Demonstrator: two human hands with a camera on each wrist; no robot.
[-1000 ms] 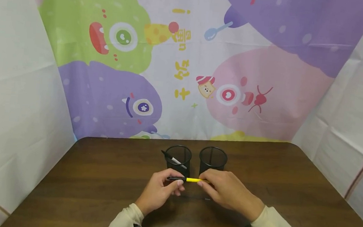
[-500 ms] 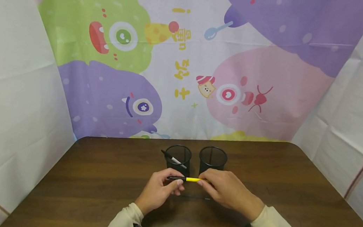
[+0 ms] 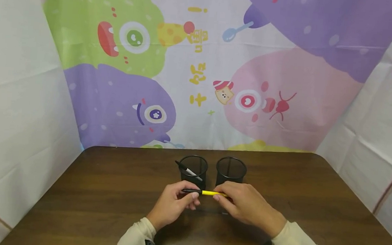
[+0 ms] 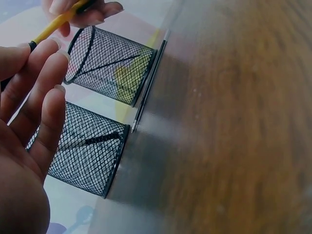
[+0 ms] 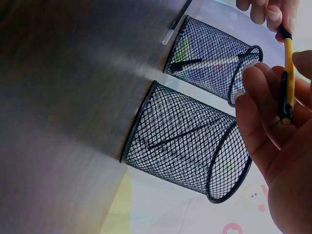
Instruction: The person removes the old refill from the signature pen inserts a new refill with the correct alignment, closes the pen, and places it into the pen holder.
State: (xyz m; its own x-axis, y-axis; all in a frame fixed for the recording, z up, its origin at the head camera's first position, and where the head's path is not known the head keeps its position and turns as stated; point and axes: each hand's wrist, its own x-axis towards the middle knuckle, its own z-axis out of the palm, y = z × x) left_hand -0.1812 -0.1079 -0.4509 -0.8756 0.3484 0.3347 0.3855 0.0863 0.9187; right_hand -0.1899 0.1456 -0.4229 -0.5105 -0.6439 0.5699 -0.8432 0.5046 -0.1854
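Note:
A yellow pen with a black grip section (image 3: 208,193) is held level between both hands. My left hand (image 3: 173,202) pinches its black end between thumb and fingers. At the yellow end, the thumb and fingers of my right hand (image 3: 250,204) hold the barrel; the black clip (image 5: 283,92) shows in the right wrist view. Just beyond the hands stand two black mesh pen cups, the left cup (image 3: 183,178) and the right cup (image 3: 230,180). A black-and-white pen (image 3: 189,171) leans inside the left one.
On the brown wooden table (image 3: 109,184), a thin dark rod like a pen refill (image 4: 150,87), with a metal tip, lies beside the cup bases. A cartoon-print cloth (image 3: 195,130) hangs behind the table, with white cloth at both sides.
The head view has shifted very slightly. Both hands and the yellow pen keep the same hold and place.

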